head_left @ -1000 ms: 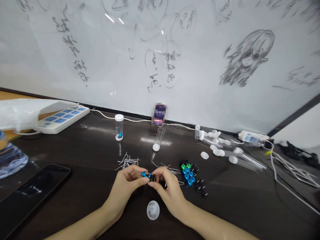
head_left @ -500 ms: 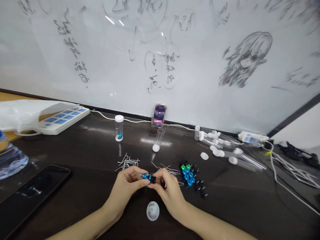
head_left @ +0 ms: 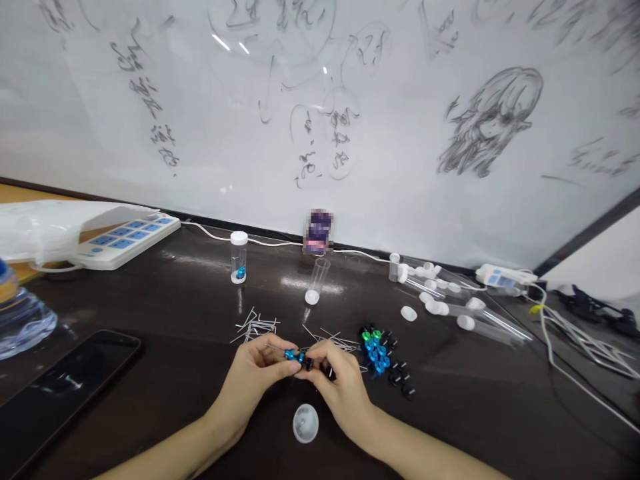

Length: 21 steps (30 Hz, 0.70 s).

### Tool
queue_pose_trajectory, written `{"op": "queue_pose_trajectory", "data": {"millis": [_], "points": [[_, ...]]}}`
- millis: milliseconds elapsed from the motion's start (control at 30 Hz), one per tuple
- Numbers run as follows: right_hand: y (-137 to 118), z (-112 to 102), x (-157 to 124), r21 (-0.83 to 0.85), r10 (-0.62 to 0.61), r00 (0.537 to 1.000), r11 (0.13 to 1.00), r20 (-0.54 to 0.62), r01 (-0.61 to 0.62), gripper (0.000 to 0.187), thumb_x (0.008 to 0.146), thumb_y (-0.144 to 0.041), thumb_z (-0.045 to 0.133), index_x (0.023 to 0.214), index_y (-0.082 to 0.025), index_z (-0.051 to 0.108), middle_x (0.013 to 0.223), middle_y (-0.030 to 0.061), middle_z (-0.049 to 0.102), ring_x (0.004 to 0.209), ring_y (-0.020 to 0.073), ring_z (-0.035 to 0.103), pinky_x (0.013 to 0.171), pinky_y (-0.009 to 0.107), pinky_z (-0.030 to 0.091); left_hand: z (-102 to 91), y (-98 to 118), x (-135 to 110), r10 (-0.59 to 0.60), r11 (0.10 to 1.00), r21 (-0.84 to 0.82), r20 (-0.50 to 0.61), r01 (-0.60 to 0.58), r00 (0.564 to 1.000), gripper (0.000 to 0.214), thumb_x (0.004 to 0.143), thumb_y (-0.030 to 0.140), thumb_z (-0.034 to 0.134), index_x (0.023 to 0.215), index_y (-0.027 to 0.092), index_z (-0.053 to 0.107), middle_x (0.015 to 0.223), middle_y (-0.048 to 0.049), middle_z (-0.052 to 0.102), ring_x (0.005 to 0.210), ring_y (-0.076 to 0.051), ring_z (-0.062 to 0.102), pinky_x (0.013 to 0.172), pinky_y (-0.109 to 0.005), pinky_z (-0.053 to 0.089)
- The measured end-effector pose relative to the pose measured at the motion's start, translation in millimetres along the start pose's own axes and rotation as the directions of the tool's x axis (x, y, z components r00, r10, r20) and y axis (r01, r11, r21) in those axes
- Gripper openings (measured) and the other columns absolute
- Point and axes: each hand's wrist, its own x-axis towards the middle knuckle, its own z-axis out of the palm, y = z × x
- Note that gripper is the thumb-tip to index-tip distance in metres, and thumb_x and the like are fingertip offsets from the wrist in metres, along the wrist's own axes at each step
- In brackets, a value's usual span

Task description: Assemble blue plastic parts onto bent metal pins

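- Blue-and-black part (head_left: 292, 355): glossy blue, black at one end; just beyond the round white cup (head_left: 305, 423).
- Left hand (head_left: 250, 367) pinches its blue section; right hand (head_left: 345, 383) pinches its black end.
- Cup: contents indistinct.
- Capped clear tube (head_left: 239, 255), beyond and left of cup: blue piece (head_left: 241, 273) inside.
- Whiteboard (head_left: 210, 140), beyond cup: handwriting (head_left: 163, 147), illegible.

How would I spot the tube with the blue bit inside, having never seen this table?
Start at the big whiteboard, then the dark table below it. Beyond the person's left hand, near the board, stands a clear tube. Unlike the neighbouring tube to its right, it has a white lid on top and a blue piece near the bottom.
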Motion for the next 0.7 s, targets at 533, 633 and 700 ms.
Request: {"op": "queue_pose_trajectory", "data": {"millis": [533, 633, 700], "points": [[1.1, -0.1, -0.3, -0.023, 0.066, 0.997, 0.998, 0.037, -0.065, 0.015, 0.086, -0.025, 0.068, 0.08, -0.021, 0.054, 0.072, -0.0028, 0.056, 0.066, 0.0145, 0.053, 0.063, 0.024, 0.039, -2.4, -3.6, 0.0, 0.002, 1.0, 0.001, 0.008, -0.002, 1.0, 0.018, 0.065, 0.016, 0.082, 0.079, 0.02, 0.072, 0.076, 0.0009, 0.075, 0.071, -0.013, 0.066, 0.07, -0.022, 0.05], [2.2, 1.2, -0.8, -0.003, 0.043, 0.999, 0.999, 0.018, -0.043, 0.017, 0.084, -0.02, 0.07, 0.08, -0.021, 0.054, 0.073, -0.0031, 0.055, 0.067, 0.0146, 0.053, 0.065, 0.025, 0.04, -2.2, -3.3, 0.0, 0.003, 1.0, 0.004, 0.002, -0.003, 1.0, 0.018, 0.064, 0.016, 0.083, 0.078, 0.02, 0.071, 0.076, 0.0004, 0.076, 0.07, -0.013, 0.066, 0.069, -0.022, 0.05], [1.9, 1.5, 0.4, 0.008, 0.051, 0.999, 0.999, 0.011, -0.051, 0.018, 0.082, -0.019, 0.072, 0.083, -0.021, 0.054, 0.072, -0.0038, 0.055, 0.067, 0.0146, 0.054, 0.065, 0.025, 0.041, -2.2, -3.1, 0.0, 0.006, 1.0, 0.007, -0.013, -0.006, 1.0, 0.018, 0.064, 0.017, 0.083, 0.077, 0.019, 0.072, 0.074, 0.0003, 0.075, 0.068, -0.013, 0.066, 0.068, -0.022, 0.05]]}}
